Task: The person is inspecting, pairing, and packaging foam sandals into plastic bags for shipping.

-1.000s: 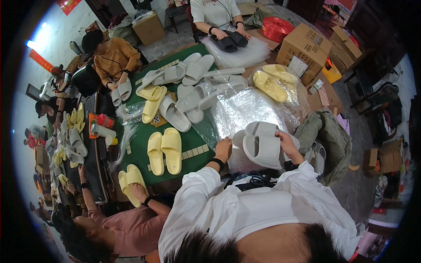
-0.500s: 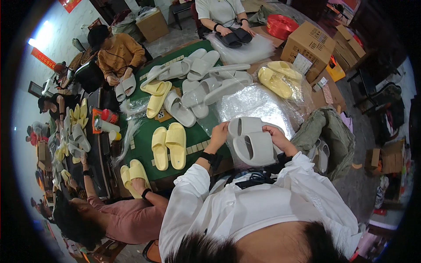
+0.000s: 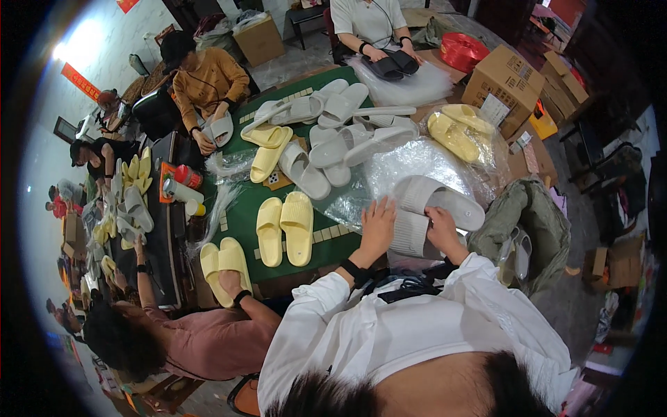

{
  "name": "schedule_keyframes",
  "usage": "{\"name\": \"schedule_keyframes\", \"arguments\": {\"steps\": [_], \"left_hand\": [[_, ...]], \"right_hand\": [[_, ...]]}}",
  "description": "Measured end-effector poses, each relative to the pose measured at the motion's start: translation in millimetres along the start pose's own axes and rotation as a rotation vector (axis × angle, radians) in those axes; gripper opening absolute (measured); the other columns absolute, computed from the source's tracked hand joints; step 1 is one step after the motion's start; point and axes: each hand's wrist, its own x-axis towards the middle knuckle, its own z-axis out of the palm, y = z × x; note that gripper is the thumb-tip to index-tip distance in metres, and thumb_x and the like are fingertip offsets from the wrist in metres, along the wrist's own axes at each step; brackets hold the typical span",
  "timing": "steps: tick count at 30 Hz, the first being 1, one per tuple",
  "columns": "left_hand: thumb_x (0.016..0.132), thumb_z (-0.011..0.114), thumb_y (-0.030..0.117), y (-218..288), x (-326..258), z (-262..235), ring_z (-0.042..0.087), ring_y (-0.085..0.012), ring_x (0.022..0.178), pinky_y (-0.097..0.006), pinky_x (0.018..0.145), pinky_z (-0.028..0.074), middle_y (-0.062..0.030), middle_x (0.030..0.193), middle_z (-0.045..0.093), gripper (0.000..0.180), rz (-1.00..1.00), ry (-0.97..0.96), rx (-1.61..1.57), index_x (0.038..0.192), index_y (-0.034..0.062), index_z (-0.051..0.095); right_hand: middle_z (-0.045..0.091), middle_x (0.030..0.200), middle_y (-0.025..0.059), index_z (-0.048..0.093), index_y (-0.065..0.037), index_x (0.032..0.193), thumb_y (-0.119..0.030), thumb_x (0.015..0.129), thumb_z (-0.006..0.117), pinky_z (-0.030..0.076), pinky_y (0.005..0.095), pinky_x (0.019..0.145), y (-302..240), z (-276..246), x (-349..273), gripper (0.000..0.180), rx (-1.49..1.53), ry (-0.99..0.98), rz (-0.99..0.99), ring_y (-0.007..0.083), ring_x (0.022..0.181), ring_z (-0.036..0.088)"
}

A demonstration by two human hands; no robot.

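Observation:
Before me, over the table's near right edge, is a pair of light grey ridged slippers [image 3: 415, 192], the upper one with its heel to the right. My right hand [image 3: 445, 233] grips them at the sole opening, fingers partly hidden. Fingers stretched out, my left hand [image 3: 378, 226] is beside the straps at their left; whether it touches them I cannot tell. Clear plastic film [image 3: 410, 161] lies just beyond. Left of my hands, a yellow slipper pair [image 3: 297, 226] rests on the green table top [image 3: 323, 244].
Grey slippers [image 3: 326, 149] lie heaped mid-table. Bagged yellow slippers [image 3: 453, 137] sit at the right, near a cardboard box [image 3: 504, 89]. An open sack [image 3: 531, 215] with slippers stands at my right. Co-workers handle slippers nearby; one hand [image 3: 231, 281] is on yellow slippers [image 3: 221, 265] at my left.
The grey slippers have turned, with their straps now toward the left. My left hand has let go of them and opened; my right has shifted onto the sole opening. The whole view has shifted slightly.

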Motion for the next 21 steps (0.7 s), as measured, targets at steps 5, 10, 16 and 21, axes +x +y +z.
{"name": "schedule_keyframes", "arguments": {"steps": [5,10,16,21], "left_hand": [[0.084,0.045,0.019,11.9,-14.1,-1.2,0.023,-0.0387,0.123,-0.063,0.094,0.011,-0.0117,0.133,0.032,0.038,0.148,0.055,0.271,0.122,0.0181,0.045],[0.078,0.053,0.015,29.2,-18.7,-13.8,0.017,-0.0425,0.125,-0.065,0.094,0.008,-0.0111,0.136,0.028,0.048,0.302,-0.037,0.293,0.125,0.0249,0.043],[0.08,0.052,0.018,55.4,-26.2,-8.2,0.019,-0.0416,0.124,-0.063,0.095,0.013,-0.0105,0.137,0.026,0.048,0.436,-0.119,0.2,0.126,0.0256,0.04],[0.082,0.049,0.014,92.7,-19.8,-3.0,0.027,-0.0376,0.121,-0.053,0.097,0.021,-0.0113,0.135,0.028,0.042,0.545,-0.32,-0.01,0.122,0.0242,0.045]], "right_hand": [[0.055,0.079,0.0165,0.052,-0.002,0.095,-0.002,0.063,0.056,0.04,0.0401,0.066,-21.2,14.0,-11.9,0.032,-0.113,0.134,-0.108,0.0345,0.075,0.051],[0.052,0.082,0.0186,0.051,0.0,0.1,-0.001,0.065,0.056,0.04,0.0416,0.066,-21.2,21.5,-16.3,0.036,0.014,0.231,0.151,0.0364,0.076,0.05],[0.048,0.085,0.0167,0.047,0.001,0.109,-0.013,0.075,0.053,0.04,0.0395,0.066,-14.3,34.5,-11.4,0.037,0.376,0.425,0.25,0.0323,0.074,0.049],[0.051,0.101,0.0198,0.046,0.0,0.113,-0.009,0.073,0.048,0.042,0.0348,0.077,28.9,26.8,5.7,0.041,0.255,0.535,0.096,0.0316,0.092,0.051]]}}
